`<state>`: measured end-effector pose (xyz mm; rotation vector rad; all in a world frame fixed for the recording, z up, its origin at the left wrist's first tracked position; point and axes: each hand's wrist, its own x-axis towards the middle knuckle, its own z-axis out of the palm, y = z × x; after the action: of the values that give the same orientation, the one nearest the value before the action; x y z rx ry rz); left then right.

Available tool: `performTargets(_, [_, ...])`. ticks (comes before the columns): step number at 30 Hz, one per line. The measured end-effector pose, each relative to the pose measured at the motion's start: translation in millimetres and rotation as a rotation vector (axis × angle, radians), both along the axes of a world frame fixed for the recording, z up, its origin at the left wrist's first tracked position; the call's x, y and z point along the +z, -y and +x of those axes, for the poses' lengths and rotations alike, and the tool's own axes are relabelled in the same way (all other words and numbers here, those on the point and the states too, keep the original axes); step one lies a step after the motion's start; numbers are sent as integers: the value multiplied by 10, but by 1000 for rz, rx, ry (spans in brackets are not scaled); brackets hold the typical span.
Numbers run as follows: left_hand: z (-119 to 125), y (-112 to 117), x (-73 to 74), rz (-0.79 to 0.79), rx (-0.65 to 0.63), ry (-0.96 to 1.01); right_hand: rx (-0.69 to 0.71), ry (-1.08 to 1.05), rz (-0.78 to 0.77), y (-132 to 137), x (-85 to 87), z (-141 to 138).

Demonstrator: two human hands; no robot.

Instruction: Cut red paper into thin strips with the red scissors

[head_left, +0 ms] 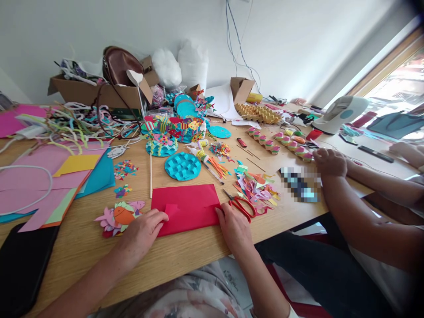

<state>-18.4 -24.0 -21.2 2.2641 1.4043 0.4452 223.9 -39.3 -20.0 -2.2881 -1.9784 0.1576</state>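
A folded sheet of red paper [188, 205] lies on the table in front of me. My left hand [144, 229] is closed at its left edge, fingertips by a small pinkish-red paper piece [171, 211] on top of the sheet. At the opposite edge, my right hand [236, 226] pinches the paper with the thumb on top. Red-handled scissors [243, 207] lie just beyond my right hand, blades partly apart. Beside my left hand is a pile of cut paper fish [124, 215], an orange one uppermost.
Paper scraps [256, 187] lie right of the sheet. A round blue paper piece [183, 166], a glue bottle [198, 153] and a wooden stick [151, 176] are beyond it. Coloured sheets [56, 176] cover the left. A co-worker's hands [331, 162] rest at the right.
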Motion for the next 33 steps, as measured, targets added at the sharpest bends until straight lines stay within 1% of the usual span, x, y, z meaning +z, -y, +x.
performTargets(5, [18,16,9,-7,-5,-6,-15,14,1,-3,1,-4])
performTargets(13, [43,21,23,-46,-8,-94,-22,32,0,-18,-5,3])
performTargets(17, [65,24,19,-58,-8,-157,-35,53,-2,-25,-4,-3])
performTargets(22, [89,32,19,-54,-41,-262,-39,82,-5,-29,8,-12])
performTargets(29, [123,48,27,-67,-25,-393,-50,133,1,-24,4,-14])
performTargets(33, [130,56,26,-64,-29,-422,-47,143,6,-23,-7,4])
